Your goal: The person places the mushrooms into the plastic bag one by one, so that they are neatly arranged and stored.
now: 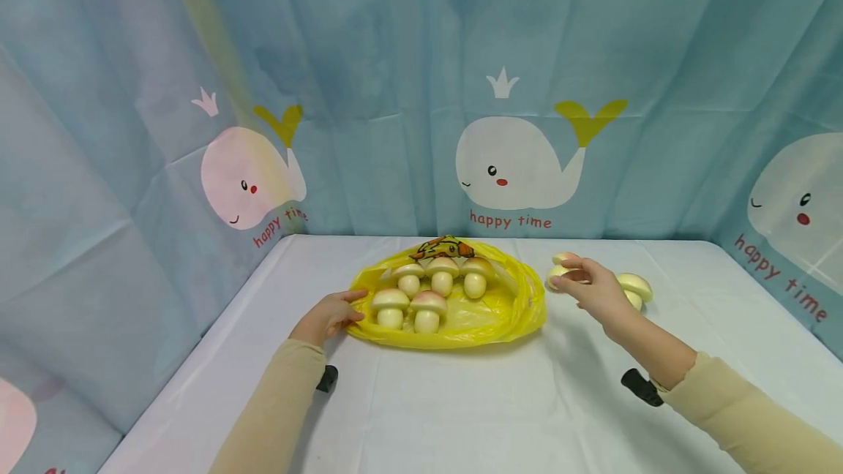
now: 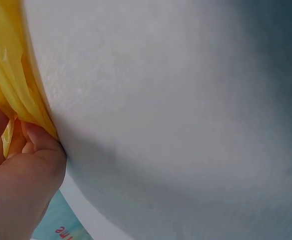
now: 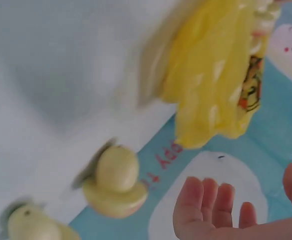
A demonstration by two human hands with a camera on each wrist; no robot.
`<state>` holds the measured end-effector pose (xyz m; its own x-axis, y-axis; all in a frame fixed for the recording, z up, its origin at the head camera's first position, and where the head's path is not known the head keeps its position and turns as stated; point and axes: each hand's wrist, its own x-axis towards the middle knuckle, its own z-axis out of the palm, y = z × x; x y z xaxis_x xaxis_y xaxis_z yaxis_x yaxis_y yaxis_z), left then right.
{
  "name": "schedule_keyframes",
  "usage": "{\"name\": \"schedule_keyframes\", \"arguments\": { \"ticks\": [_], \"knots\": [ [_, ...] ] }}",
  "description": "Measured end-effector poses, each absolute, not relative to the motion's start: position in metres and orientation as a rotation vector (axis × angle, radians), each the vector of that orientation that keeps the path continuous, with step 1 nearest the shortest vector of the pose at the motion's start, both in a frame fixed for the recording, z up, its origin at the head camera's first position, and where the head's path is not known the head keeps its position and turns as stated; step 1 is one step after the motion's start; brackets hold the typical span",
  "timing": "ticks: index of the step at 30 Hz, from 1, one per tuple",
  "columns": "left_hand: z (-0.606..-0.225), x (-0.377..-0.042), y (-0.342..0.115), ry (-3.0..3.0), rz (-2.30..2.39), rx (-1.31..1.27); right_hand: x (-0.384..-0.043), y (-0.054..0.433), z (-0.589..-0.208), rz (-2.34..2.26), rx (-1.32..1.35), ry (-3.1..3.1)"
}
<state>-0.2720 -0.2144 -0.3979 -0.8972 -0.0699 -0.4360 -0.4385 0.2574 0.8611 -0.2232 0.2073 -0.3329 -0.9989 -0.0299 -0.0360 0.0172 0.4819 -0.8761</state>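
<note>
A yellow plastic bag (image 1: 454, 340) lies on the table with its mouth spread wide, and several toy mushrooms (image 1: 428, 301) with pale stems rest inside. My left hand (image 1: 328, 315) pinches the bag's left edge; in the left wrist view the yellow film (image 2: 11, 65) runs between thumb and fingers. To the right of the bag, my right hand (image 1: 596, 291) hovers at a loose mushroom (image 1: 555, 279), partly covering it in the head view. The right wrist view shows that mushroom (image 3: 117, 170) apart from the fingers, which are loosely extended and hold nothing.
Another loose mushroom (image 1: 634, 289) lies right of my right hand, partly behind the wrist. A white cloth covers the table (image 1: 461, 415). Blue curtains (image 1: 382, 93) printed with whales hang along the back and sides.
</note>
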Motion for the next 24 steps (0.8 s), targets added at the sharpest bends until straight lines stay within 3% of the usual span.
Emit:
{"name": "schedule_keyframes", "arguments": {
  "ticks": [17,24],
  "knots": [
    [-0.400,-0.272,-0.213,2.247,1.674,-0.466,-0.233,0.278,-0.365,-1.224,-0.092,3.066],
    [-0.401,-0.272,-0.214,2.251,1.677,-0.473,-0.242,0.297,-0.378,-1.171,0.018,3.024]
  ]
}}
